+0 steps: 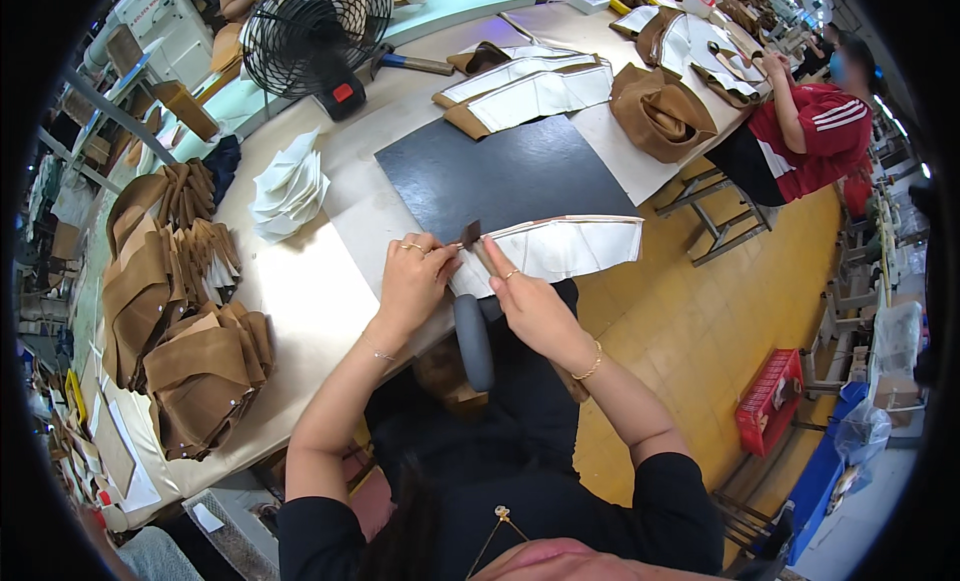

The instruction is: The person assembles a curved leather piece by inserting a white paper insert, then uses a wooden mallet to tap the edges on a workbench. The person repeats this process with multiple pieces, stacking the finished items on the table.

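1. white-lined piece (570, 249): at the near edge of the dark board (505, 171), its right part reaching out past the table (300, 291); the long folded edge faces far, probably so both hands can get at it.
2. left hand (415, 281): thumb and fingers pinched together at the piece's left end, seemingly to steady it; the exact contact is hidden.
3. right hand (535, 311): wrapped around the handle of a hammer (471, 233), forefinger laid along it, likely for control; the head is just beside the left fingertips.
4. board: lies flat, presumably as a firm working surface.
5. far side: more white-faced pieces (545, 86), overlapping, apparently within reach; a blue-handled hammer (415, 64) lies near the fan (318, 31).
6. left: brown pieces (200, 371) in stacks, perhaps grouped for easy picking.
7. far right: a co-worker (820, 131) sits at the table.
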`<state>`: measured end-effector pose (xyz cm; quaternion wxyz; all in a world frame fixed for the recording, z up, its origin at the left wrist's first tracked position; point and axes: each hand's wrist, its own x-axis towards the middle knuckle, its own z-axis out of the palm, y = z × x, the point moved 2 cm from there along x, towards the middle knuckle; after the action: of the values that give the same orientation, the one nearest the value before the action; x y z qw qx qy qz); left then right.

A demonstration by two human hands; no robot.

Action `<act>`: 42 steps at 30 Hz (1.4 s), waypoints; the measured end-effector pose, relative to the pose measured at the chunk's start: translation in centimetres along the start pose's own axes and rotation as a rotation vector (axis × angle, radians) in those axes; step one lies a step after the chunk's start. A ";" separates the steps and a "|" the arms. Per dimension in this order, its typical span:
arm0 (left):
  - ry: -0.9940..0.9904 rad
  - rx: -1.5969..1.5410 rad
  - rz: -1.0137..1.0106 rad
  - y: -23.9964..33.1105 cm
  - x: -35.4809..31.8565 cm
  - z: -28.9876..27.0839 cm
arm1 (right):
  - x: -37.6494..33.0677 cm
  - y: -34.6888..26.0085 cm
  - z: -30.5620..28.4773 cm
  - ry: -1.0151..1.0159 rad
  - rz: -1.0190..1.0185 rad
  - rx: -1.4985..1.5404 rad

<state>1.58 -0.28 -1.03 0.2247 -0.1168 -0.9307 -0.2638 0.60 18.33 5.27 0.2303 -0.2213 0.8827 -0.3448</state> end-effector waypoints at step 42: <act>0.228 0.055 -0.198 2.5 -11.7 -10.9 | 1.7 -0.5 1.1 -0.136 -0.204 -0.046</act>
<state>16.52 -5.28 2.77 0.3052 0.0122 -0.9129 -0.2707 -0.03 16.48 4.47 0.2483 -0.3381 0.8455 -0.3303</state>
